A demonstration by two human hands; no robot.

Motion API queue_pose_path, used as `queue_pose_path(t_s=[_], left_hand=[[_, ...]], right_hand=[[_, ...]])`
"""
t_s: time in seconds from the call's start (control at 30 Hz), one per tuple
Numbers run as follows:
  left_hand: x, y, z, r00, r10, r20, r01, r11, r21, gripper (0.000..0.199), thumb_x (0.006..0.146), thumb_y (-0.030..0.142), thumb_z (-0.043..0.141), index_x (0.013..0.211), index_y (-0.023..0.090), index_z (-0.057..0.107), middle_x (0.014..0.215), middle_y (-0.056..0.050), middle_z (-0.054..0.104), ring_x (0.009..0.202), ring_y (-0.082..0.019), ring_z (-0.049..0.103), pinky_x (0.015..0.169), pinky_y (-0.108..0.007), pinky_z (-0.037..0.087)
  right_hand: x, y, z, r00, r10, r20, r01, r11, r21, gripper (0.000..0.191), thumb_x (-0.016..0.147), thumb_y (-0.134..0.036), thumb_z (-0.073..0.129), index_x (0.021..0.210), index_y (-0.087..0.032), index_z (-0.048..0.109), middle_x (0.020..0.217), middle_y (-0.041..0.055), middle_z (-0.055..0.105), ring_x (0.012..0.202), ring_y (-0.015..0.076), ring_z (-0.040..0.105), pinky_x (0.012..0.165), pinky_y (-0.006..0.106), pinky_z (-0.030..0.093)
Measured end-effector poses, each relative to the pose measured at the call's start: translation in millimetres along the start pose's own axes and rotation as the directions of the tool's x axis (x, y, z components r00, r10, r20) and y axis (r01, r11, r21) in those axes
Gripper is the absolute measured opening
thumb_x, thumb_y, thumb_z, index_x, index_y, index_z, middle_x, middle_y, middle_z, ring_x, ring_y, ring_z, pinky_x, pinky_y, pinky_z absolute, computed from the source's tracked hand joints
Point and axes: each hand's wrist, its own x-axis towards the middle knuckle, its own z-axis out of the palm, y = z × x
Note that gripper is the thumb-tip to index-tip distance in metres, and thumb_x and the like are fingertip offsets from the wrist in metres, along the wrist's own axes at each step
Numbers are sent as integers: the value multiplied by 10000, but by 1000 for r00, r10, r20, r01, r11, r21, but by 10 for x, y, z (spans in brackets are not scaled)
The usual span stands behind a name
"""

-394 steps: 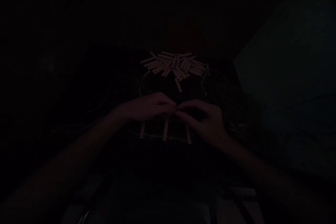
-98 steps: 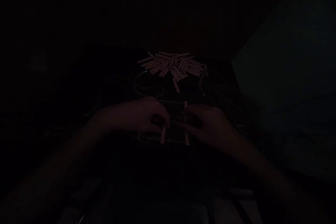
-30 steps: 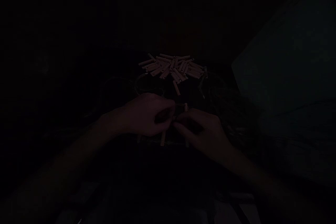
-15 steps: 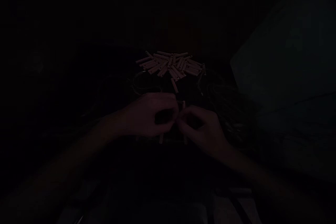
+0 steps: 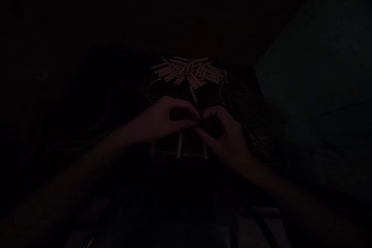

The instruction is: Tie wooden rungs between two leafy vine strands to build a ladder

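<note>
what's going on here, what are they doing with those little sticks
A person is working with both bare hands. The left hand and right hand meet over a row of three small wooden sticks joined by string. It is very dark, so what the hands are gripping can't be made out. Beyond them lies a loose pile of matching sticks, with one stick lying apart from it, nearer the hands.
</note>
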Motion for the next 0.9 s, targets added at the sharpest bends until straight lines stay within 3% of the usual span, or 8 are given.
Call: queue_pose_path(t_s=[0.13,0.4,0.67,0.8,0.9], left_hand=[[12,-34,-1,1000,-10,23,11,999,-49,129,931,237,698,1028,187,767,1006,10,785,947,-144,727,829,-213,546],[-3,54,-17,1000,30,-6,-29,995,95,158,899,161,690,1023,192,783,979,19,787,904,-137,730,804,-213,531],[-11,54,-5,996,31,-78,-19,989,146,88,841,190,751,917,170,791,845,21,772,782,-127,709,705,-201,508],[-9,41,4,993,29,-111,-14,990,138,51,801,188,797,846,166,784,769,39,752,721,-103,681,655,-173,481],[-7,32,8,992,48,-118,-30,989,147,37,794,178,809,820,172,783,747,50,752,702,-91,675,646,-163,472]], right_hand=[[11,18,-8,1000,3,-15,-3,999,37,140,860,-192,735,954,-220,636,860,-8,684,756,141,645,679,251,505],[18,15,-24,999,34,-28,-33,999,39,128,861,-221,753,933,-223,647,819,-16,678,719,137,639,642,247,500],[29,-3,-46,993,-92,-78,91,996,-11,157,847,-133,747,830,-212,612,814,-24,644,752,128,628,695,248,499],[-3,-20,-42,990,-137,-27,138,990,32,157,853,-104,717,898,-221,621,870,-21,689,810,137,668,763,262,528],[-19,-22,-35,993,-115,-17,116,992,48,184,842,-94,715,940,-225,632,874,-23,695,780,130,666,714,248,525]])
